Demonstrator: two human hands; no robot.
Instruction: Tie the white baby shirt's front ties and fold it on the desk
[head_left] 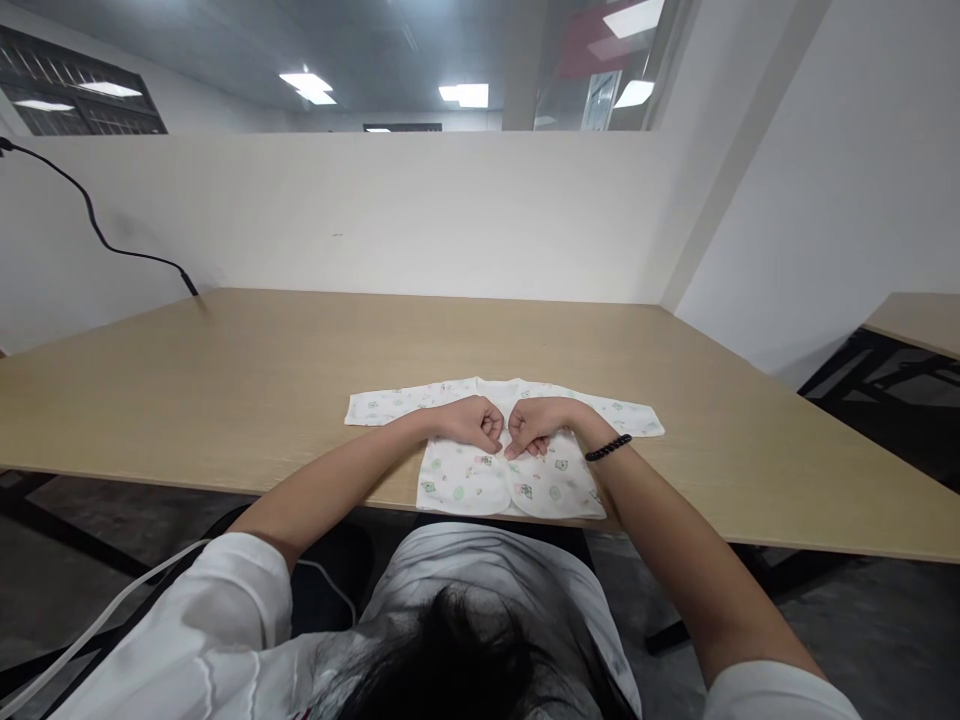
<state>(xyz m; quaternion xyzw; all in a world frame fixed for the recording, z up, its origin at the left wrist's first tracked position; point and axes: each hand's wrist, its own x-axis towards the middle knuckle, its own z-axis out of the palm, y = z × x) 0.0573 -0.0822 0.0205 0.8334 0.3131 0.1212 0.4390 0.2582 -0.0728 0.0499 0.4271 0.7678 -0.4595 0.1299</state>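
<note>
My left grip [469, 422] and right grip [534, 425] clench above the flat baby shirt [457, 470]; I cannot tell if they pinch it.

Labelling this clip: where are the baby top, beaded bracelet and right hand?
Baby top [457, 472]: head view, lower front panel.
Beaded bracelet [608, 447]: head view, middle of the band.
Right hand [534, 425]: head view, back of the hand.
</note>
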